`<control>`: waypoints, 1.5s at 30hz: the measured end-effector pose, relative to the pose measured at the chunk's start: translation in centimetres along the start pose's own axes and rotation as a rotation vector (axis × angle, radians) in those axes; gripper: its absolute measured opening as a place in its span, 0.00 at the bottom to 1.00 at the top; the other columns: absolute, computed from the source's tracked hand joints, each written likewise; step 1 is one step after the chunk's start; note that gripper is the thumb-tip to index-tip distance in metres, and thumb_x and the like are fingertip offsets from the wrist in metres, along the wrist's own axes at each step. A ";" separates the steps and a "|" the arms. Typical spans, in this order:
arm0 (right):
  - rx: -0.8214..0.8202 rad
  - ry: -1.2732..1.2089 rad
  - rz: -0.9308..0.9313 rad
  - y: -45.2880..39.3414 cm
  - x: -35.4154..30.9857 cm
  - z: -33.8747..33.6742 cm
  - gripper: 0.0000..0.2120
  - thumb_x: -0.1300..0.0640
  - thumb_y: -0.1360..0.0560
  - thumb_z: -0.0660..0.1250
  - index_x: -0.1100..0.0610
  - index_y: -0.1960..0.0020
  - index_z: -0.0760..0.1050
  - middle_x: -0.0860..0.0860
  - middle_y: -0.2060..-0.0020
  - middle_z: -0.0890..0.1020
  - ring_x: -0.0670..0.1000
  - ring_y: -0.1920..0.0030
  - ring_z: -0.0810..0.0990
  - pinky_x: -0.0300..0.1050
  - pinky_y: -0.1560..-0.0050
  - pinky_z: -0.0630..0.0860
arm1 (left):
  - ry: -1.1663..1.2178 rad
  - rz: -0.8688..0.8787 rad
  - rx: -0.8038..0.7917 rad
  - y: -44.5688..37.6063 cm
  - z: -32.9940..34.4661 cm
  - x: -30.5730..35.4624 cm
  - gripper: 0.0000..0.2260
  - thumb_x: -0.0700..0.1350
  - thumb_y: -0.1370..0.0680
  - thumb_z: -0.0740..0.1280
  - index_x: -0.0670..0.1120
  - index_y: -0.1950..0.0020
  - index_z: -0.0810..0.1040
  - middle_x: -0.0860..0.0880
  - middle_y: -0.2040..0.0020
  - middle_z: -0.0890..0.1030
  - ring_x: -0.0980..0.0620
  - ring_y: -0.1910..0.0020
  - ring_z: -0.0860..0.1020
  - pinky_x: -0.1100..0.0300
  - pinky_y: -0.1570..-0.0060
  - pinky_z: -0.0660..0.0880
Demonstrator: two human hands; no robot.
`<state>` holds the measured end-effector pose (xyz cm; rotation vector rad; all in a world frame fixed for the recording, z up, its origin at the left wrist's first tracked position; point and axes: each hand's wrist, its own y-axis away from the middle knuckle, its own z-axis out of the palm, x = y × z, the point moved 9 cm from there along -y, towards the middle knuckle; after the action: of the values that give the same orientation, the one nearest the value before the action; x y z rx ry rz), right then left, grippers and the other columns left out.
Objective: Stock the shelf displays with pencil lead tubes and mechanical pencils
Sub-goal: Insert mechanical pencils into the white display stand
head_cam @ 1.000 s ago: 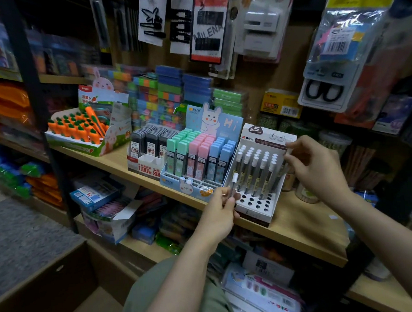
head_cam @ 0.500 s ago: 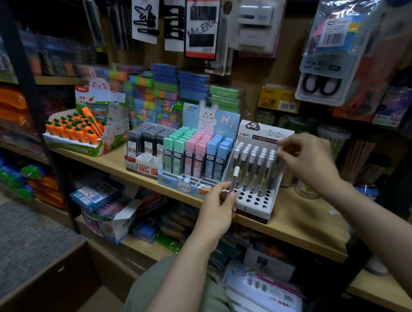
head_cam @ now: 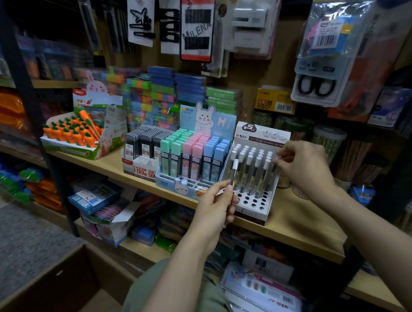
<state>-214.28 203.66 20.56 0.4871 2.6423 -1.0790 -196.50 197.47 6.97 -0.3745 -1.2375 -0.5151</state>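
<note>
Left hand (head_cam: 214,205), nearest the camera: fingers curled, pinching one white-capped lead tube (head_cam: 234,172) upright at the front left corner of the white display box (head_cam: 253,202); tube tip looks to be over the front holes, seating not resolvable. Right hand (head_cam: 303,166) at the box's right edge, fingertips pinched together on what appears to be another tube in the back row; blur hides the contact. Box stands on the wooden shelf (head_cam: 300,224), rear rows filled. Left of it, touching: pastel lead-case display (head_cam: 195,156). Farther left: carrot-pen box (head_cam: 81,135).
</note>
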 end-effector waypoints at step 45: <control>0.067 -0.244 -0.005 1.5 1.1 -1.3 0.03 0.55 0.25 0.71 0.52 0.51 0.81 0.44 0.61 0.83 0.34 0.61 0.79 0.20 0.62 0.69 | -1.320 0.598 -0.012 0.5 2.9 0.6 0.18 0.55 0.22 0.65 0.55 0.32 0.73 0.51 0.31 0.65 0.52 0.30 0.59 0.56 0.32 0.63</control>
<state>-214.80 205.83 20.11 0.3376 2.4031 -1.1522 -198.34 199.32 8.36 -1.1516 -2.2405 0.3550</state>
